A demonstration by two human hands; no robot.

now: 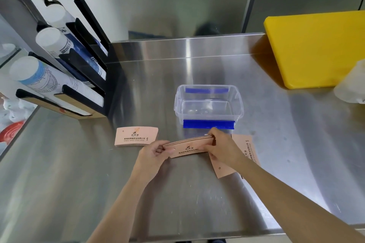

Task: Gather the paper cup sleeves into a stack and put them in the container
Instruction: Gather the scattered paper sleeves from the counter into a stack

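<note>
Pinched between left hand and right hand above the worktop, a stack of sleeves, seemingly to square its edges; other sleeves flat nearby, container open just behind.

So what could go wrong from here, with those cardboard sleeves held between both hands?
1. The held stack is pinched only at its ends by the left hand and right hand; its edges look uneven, so sleeves might slip or fan out.
2. A small pile to the left and loose sleeves under the right forearm still lie on the counter and could be missed or brushed aside.
3. The container looks only a little wider than the stack, so it might catch on the rim.
</note>
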